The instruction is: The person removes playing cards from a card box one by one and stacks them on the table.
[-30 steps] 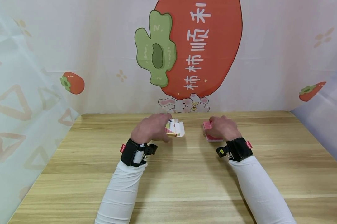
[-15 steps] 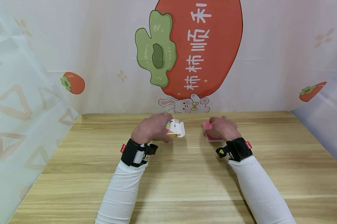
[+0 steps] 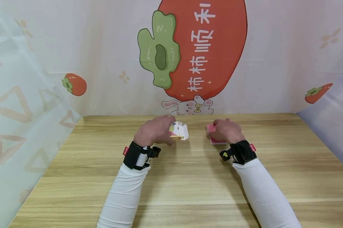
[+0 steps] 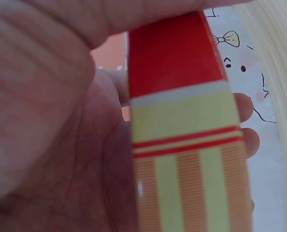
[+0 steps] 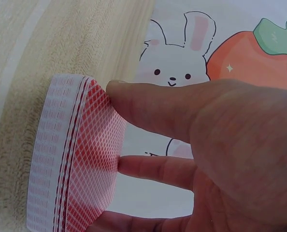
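Note:
My left hand [image 3: 152,130] grips a playing card box [image 3: 176,131] over the far middle of the table. In the left wrist view the side of the card box [image 4: 187,118] shows red, cream and orange stripes, with fingertips past its far edge. Its white end flap stands out to the right. To the right, my right hand [image 3: 229,130] holds a deck of playing cards [image 3: 218,141] with red patterned backs. Seen from the right wrist, the thumb is at one edge of the deck [image 5: 93,159], with one fingertip on its back and another finger by the opposite end.
The wooden table [image 3: 183,190] runs back to a pale curtain [image 3: 108,47] printed with a large red persimmon and a rabbit. A strip of table separates the card box from the deck. Black camera straps [image 3: 243,152] are on both wrists.

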Demonstrator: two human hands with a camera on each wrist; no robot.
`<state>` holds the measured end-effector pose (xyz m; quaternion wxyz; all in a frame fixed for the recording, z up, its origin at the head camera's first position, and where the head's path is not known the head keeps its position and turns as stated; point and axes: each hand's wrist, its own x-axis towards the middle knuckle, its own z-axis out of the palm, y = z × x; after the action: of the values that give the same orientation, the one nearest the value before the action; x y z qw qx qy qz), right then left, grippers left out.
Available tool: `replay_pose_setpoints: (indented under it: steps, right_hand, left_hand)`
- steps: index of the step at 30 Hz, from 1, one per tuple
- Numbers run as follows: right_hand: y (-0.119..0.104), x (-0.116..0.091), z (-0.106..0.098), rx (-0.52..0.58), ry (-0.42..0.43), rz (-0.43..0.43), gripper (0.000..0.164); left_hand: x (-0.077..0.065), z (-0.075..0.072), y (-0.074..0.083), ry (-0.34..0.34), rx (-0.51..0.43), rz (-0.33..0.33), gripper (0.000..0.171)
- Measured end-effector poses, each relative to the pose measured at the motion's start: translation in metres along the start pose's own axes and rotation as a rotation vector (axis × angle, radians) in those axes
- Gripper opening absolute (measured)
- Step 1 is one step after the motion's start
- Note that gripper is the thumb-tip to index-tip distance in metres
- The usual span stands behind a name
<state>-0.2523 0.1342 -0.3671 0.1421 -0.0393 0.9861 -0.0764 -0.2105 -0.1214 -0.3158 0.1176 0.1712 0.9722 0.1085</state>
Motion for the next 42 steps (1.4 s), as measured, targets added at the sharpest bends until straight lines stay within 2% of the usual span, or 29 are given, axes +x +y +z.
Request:
replay_pose_setpoints:
  steps: [23, 28, 31, 36, 42]
  right_hand:
    - [0.002, 0.000, -0.002, 0.039, -0.021, 0.019, 0.074]
    - [-0.001, -0.004, -0.005, 0.071, 0.041, 0.003, 0.072]
    - [-0.006, -0.006, -0.007, 0.125, 0.121, -0.052, 0.066]
    - [-0.018, -0.013, -0.012, 0.231, 0.259, -0.213, 0.047]
    - [-0.039, -0.025, -0.015, 0.357, 0.343, -0.396, 0.031]
  left_hand:
    - [0.000, 0.001, 0.001, -0.014, 0.008, -0.003, 0.076]
    - [0.000, 0.001, 0.001, -0.012, 0.010, -0.004, 0.076]
    - [0.000, 0.001, 0.001, -0.008, 0.010, -0.002, 0.076]
    - [0.001, 0.001, 0.002, 0.005, 0.009, 0.009, 0.075]
    - [0.001, 0.001, 0.002, 0.008, 0.005, 0.020, 0.073]
